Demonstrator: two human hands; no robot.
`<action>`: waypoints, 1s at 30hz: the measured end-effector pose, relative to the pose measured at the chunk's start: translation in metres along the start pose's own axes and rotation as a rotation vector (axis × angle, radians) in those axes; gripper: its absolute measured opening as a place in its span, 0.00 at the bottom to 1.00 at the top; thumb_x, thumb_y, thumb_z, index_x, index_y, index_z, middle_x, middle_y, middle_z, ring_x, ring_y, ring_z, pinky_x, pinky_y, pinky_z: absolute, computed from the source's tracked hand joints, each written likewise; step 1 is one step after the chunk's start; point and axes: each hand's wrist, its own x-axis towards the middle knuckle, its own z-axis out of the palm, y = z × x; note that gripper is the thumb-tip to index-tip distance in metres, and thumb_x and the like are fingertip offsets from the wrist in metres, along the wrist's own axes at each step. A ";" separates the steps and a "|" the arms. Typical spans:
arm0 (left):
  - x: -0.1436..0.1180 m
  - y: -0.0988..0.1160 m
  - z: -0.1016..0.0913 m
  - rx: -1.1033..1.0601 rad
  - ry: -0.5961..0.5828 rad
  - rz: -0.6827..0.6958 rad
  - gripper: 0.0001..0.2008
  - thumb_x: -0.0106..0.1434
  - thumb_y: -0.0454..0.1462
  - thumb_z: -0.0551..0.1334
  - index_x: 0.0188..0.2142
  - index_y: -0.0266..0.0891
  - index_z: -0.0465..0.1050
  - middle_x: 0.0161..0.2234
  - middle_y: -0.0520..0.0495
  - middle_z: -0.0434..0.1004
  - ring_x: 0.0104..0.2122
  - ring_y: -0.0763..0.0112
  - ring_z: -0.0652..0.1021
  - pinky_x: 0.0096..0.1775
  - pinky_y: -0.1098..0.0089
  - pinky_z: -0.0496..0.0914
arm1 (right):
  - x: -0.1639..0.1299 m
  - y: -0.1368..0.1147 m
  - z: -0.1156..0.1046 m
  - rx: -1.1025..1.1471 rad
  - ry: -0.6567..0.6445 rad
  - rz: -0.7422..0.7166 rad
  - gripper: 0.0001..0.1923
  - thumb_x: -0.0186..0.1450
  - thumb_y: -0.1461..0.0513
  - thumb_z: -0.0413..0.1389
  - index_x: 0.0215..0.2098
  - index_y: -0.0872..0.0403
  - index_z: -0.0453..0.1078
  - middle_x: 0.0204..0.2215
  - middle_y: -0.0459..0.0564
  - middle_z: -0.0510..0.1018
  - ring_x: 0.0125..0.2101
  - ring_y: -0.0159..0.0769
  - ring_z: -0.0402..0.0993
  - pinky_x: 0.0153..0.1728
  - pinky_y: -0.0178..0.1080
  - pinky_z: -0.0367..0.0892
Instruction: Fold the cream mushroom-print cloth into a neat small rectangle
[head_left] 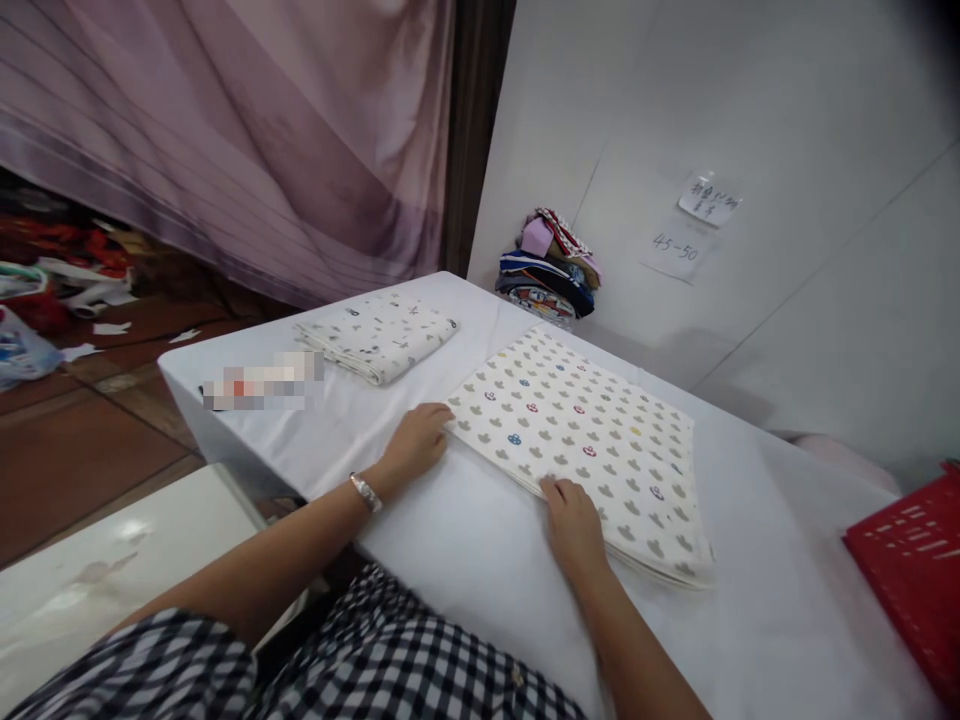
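Left hand (415, 440) and right hand (574, 525) press the patterned folded cloth (592, 440)

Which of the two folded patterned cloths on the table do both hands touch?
The larger folded cloth, with grey and coloured prints; left hand and right hand rest on its near edge. The smaller cloth lies apart.

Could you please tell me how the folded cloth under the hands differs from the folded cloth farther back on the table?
The near cloth is larger and printed with grey and coloured shapes; the far cloth is smaller, with sparse dark marks. The left hand and right hand touch the near one; the far one lies untouched. Both are pale and folded flat.
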 end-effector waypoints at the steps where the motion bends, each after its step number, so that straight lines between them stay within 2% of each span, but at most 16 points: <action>1: 0.000 -0.007 -0.003 0.016 0.014 -0.075 0.17 0.55 0.31 0.54 0.45 0.37 0.69 0.49 0.41 0.70 0.49 0.60 0.69 0.50 0.61 0.63 | 0.000 0.000 0.000 0.001 -0.006 0.000 0.22 0.59 0.74 0.48 0.49 0.56 0.68 0.38 0.54 0.71 0.36 0.40 0.63 0.37 0.39 0.59; 3: 0.001 -0.015 -0.006 0.034 -0.008 -0.192 0.16 0.56 0.35 0.55 0.45 0.37 0.69 0.46 0.41 0.72 0.47 0.59 0.70 0.48 0.62 0.65 | 0.001 0.000 -0.001 0.004 -0.019 0.007 0.21 0.60 0.74 0.48 0.49 0.56 0.68 0.38 0.54 0.71 0.36 0.40 0.63 0.37 0.40 0.59; 6: 0.007 -0.016 -0.007 0.035 -0.093 -0.301 0.14 0.57 0.39 0.56 0.42 0.38 0.70 0.41 0.43 0.75 0.42 0.60 0.73 0.43 0.62 0.66 | 0.001 -0.001 -0.002 0.010 -0.037 0.024 0.21 0.61 0.73 0.48 0.50 0.55 0.68 0.39 0.54 0.71 0.37 0.40 0.63 0.37 0.39 0.60; 11: 0.018 -0.005 -0.009 0.038 -0.118 -0.377 0.10 0.56 0.40 0.56 0.37 0.39 0.70 0.35 0.45 0.75 0.36 0.62 0.74 0.37 0.65 0.65 | 0.001 -0.002 -0.004 0.019 -0.050 0.034 0.22 0.60 0.73 0.48 0.50 0.55 0.68 0.39 0.54 0.71 0.38 0.40 0.64 0.39 0.39 0.60; 15: 0.024 0.002 -0.011 0.077 -0.150 -0.390 0.08 0.58 0.39 0.54 0.35 0.39 0.68 0.35 0.44 0.75 0.36 0.61 0.74 0.35 0.66 0.64 | 0.002 -0.003 -0.004 0.013 -0.043 0.038 0.20 0.60 0.73 0.48 0.49 0.55 0.69 0.38 0.54 0.71 0.37 0.40 0.64 0.38 0.39 0.60; 19: 0.027 0.005 -0.012 0.122 -0.204 -0.353 0.08 0.56 0.33 0.53 0.35 0.39 0.68 0.36 0.43 0.75 0.36 0.61 0.74 0.35 0.66 0.64 | 0.000 0.000 -0.002 0.032 -0.025 0.029 0.21 0.60 0.73 0.47 0.48 0.55 0.69 0.38 0.54 0.71 0.36 0.39 0.64 0.37 0.39 0.60; 24: 0.021 -0.003 -0.022 0.075 -0.219 -0.298 0.12 0.54 0.31 0.53 0.37 0.40 0.69 0.41 0.45 0.74 0.36 0.64 0.74 0.35 0.67 0.64 | -0.005 0.002 -0.002 0.085 0.049 -0.001 0.20 0.59 0.73 0.47 0.47 0.55 0.69 0.40 0.53 0.72 0.37 0.37 0.65 0.37 0.37 0.61; 30: 0.007 -0.011 -0.024 0.082 -0.239 -0.264 0.13 0.54 0.30 0.51 0.37 0.40 0.69 0.41 0.46 0.74 0.39 0.63 0.74 0.36 0.66 0.65 | -0.003 -0.003 -0.005 0.090 0.031 -0.052 0.19 0.59 0.74 0.47 0.45 0.56 0.70 0.36 0.53 0.72 0.36 0.37 0.65 0.37 0.37 0.61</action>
